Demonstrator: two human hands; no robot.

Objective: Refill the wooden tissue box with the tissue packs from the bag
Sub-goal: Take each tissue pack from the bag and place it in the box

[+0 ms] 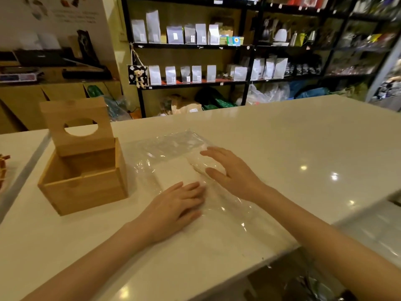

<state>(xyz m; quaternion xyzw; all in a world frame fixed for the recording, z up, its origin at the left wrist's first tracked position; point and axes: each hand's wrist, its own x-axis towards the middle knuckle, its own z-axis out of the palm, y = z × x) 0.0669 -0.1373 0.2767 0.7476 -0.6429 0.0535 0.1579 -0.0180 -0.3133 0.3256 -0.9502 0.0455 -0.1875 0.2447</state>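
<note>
With the box [82,181] at left standing lid-up and empty, refilling barely begun. Left hand [173,207] flat, open on the white tissue pack [173,173], inside the clear bag [180,146]; right hand [230,172] spread, gripping nothing.

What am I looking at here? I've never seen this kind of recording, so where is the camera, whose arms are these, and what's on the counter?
There is no machine here. The single picture comes from a wide-angle camera worn on a person's head, looking forward and down, so the two bare arms entering from the bottom are the wearer's own. On the white counter stands a wooden tissue box, its hinged lid with a round hole tipped up; the inside looks empty. Beside it lies a clear plastic bag with a white tissue pack inside. The left hand rests flat on the bag's near end, and the right hand lies open over the bag beside the pack. Neither hand is gripping anything. Behind are shop shelves.
</note>
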